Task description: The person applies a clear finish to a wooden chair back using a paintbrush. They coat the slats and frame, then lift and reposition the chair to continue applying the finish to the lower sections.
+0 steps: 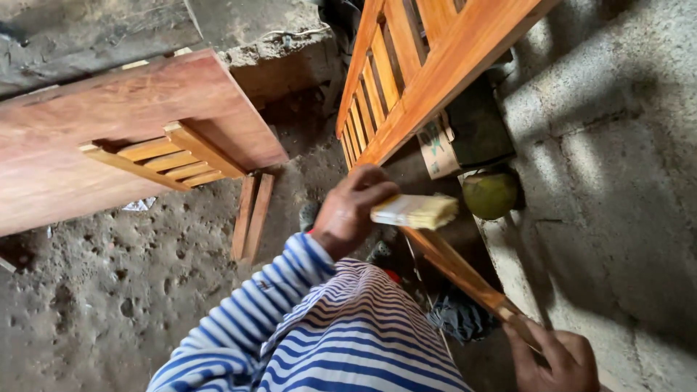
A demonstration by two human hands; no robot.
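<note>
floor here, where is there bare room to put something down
Bare dirt floor lies below the reddish wooden panel, left of the two loose slats. It is crowded under the orange slatted frame: box, round green thing, dark cloth.

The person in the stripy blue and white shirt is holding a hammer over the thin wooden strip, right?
Not quite. It is a wide flat paintbrush with pale bristles, not a hammer. The head view shows the left hand holding it above the thin orange-brown wooden strip, whose lower end the right hand holds.
</note>
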